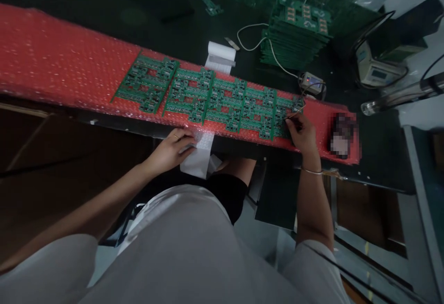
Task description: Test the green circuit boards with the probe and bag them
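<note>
A row of several green circuit boards (225, 103) lies on a long strip of red bubble wrap (58, 54). My right hand (302, 130) is closed in a pinch over the rightmost circuit board (280, 118). Between its fingertips is a thin wire lead (297, 112), whose tip I cannot make out; it leads back toward a small grey box (311, 83). My left hand (178, 144) lies at the near edge of the wrap, fingers loosely stretched and apart. It touches a white paper strip (199, 156) that hangs over the edge and holds nothing I can see.
Behind the row stand a paper roll (222, 52) and a tall stack of green boards (296, 36). A white cable (277, 59) curls beside them. To the right are a blurred-out object (342, 135), a boxy device with a display (378, 70) and a metal tube (398, 97).
</note>
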Demonstrator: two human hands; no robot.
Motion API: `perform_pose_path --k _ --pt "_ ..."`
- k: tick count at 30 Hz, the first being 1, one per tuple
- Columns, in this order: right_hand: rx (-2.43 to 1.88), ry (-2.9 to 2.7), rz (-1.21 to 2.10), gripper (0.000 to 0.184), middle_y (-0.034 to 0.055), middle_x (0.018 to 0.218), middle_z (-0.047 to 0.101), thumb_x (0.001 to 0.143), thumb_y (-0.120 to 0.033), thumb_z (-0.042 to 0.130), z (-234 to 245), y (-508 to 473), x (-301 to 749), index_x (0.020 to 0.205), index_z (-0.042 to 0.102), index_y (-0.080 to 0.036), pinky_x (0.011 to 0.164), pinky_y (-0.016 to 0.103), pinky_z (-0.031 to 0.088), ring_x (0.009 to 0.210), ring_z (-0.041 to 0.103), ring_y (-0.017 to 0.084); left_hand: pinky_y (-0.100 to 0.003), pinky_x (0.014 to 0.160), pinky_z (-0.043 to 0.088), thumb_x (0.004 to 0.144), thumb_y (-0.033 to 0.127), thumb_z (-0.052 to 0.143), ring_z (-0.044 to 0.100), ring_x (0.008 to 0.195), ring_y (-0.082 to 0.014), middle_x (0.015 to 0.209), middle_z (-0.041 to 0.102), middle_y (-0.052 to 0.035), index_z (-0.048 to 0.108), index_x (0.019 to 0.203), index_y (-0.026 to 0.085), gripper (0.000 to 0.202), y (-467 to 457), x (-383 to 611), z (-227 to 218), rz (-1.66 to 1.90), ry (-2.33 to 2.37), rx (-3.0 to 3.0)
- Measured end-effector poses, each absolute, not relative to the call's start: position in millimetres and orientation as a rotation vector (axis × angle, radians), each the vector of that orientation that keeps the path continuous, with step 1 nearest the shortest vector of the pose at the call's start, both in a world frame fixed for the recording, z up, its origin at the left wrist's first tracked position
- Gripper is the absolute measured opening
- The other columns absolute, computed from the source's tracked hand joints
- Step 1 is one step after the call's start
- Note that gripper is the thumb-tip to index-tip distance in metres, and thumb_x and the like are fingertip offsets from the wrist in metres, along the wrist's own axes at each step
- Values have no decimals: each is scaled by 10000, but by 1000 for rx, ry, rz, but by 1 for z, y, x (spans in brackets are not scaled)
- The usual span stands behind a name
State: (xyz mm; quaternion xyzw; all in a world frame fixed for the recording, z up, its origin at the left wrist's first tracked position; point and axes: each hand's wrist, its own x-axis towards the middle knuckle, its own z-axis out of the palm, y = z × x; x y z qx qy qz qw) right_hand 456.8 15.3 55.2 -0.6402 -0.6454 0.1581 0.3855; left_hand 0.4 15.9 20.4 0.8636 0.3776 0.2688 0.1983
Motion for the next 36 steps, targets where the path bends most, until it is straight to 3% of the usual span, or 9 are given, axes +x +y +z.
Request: perform_pose_path --k 14,20,26,30,36 --pt "-1616 -1608 378 381 104 1036 758 930 -604 606 55 15 454 1009 704 -244 855 467 597 912 716 270 -431 998 561 938 356 581 660 1077 -238 1082 704 -76 706 833 243 199 7 7 25 766 1280 2215" --pt "-1595 -1590 356 357 97 1028 749 948 -567 602 55 13 453 1020 704 -233 886 448 578 936 703 259 -413 984 567 962 364 568 671 1077 -228 1128 696 -70 716 883 250 204 14 20 67 799 1173 2220" --pt "-1580 -1376 337 380 67 968 747 933 -563 618 50 13 457 1050 688 -208 897 403 569 918 699 226 -420 1055 519 974 341 567 657 1145 -226 1189 708 -64 735 933 207 219 86 128 110 755 822 2233" --pt "-1571 -1351 357 352 73 987 749 924 -533 628 48 16 456 1023 698 -203 915 399 557 940 697 227 -375 970 532 891 213 626 680 1029 -210 1084 736 -71 762 897 163 145 148 227 99 536 597 2291" --pt "-1586 -1334 360 363 74 996 750 928 -561 609 48 17 453 1001 691 -215 888 388 567 927 691 224 -405 1093 452 863 197 621 624 1158 -261 1143 701 -119 784 862 138 173 185 301 74 325 566 2486"
